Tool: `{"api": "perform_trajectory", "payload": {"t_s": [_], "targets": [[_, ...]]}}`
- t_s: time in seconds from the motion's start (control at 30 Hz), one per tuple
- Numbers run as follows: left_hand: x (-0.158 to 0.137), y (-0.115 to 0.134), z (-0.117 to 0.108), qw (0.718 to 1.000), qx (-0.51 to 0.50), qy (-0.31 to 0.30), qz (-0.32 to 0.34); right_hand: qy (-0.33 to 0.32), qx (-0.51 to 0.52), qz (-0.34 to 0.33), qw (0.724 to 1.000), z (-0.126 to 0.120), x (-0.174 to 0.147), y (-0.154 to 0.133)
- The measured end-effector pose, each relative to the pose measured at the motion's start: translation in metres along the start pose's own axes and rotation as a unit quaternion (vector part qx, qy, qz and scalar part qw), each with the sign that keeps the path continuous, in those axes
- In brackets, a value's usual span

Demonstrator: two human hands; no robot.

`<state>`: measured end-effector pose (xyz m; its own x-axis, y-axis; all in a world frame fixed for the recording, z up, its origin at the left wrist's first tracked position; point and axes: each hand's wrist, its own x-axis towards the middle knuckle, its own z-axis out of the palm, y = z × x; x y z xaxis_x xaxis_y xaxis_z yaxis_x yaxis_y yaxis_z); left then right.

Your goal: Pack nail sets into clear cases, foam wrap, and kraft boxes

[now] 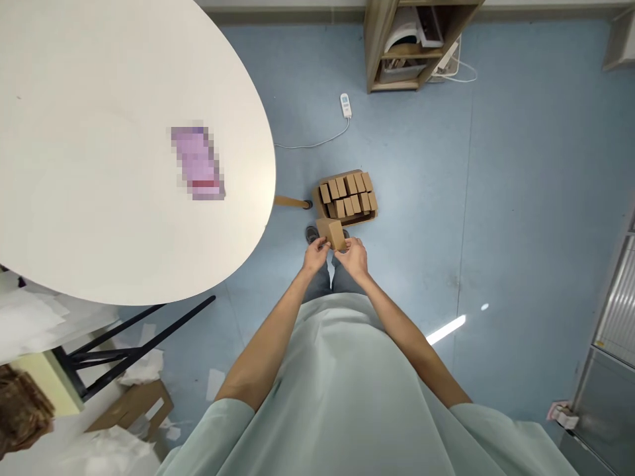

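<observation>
Floor (526, 198) and tabletop (99, 218) around one small box (331, 234) in a two-handed grip

The floor, blue and smooth, spreads on all sides beneath both hands; the tabletop, white with a rounded edge, stands well to the left of the left hand (315, 256), a wooden leg (292, 201) showing ahead of that hand and to its left; a grey cabinet (602, 396) stands far to the right of the right hand (354, 258) and back from it; a wooden shelf unit (371, 53) stands well ahead of the right hand; next in size, an open carton (317, 198) sits on the floor just beyond both hands, holding two rows of brown boxes (351, 183); well to the left of the left hand and farther ahead, a purple thing (196, 158), too blurred to name, lies on the tabletop; a dark shoe (311, 234) shows just ahead of the left hand.

Both hands are closed on the small box, the left at its near left part, the right about its near right end with the thumb at the near edge; the box is tilted between them and overlaps the carton's near side in view; whether the two touch, I cannot tell; smallest, a white device (346, 106) with a cord lies well ahead of the right hand.
</observation>
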<state>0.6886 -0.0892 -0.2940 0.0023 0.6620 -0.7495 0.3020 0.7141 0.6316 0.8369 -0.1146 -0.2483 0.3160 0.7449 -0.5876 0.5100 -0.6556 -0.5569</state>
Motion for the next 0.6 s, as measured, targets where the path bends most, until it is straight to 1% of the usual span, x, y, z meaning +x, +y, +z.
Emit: {"api": "perform_trajectory", "payload": {"t_s": [0.1,0.23,0.33,0.4,0.47,0.6], "targets": [[0.027,-0.002,0.000,0.999,-0.024,-0.023,-0.018,-0.010,-0.022,0.013,1.000,0.023,0.028,0.005],[0.070,-0.021,0.004,0.997,-0.046,-0.031,-0.051,-0.039,-0.045,0.045,0.997,0.059,0.067,0.021],[0.108,-0.042,0.017,0.993,-0.067,-0.024,-0.097,-0.050,-0.053,0.069,0.995,0.088,0.097,0.040],[0.135,-0.057,0.029,0.990,-0.079,-0.022,-0.114,-0.047,-0.048,0.081,0.994,0.107,0.119,0.054],[0.164,-0.073,0.040,0.991,-0.074,-0.020,-0.109,-0.038,-0.045,0.092,0.994,0.127,0.141,0.070],[0.220,-0.100,0.056,0.997,-0.023,-0.010,-0.073,-0.022,-0.056,0.109,0.992,0.164,0.188,0.097]]}}
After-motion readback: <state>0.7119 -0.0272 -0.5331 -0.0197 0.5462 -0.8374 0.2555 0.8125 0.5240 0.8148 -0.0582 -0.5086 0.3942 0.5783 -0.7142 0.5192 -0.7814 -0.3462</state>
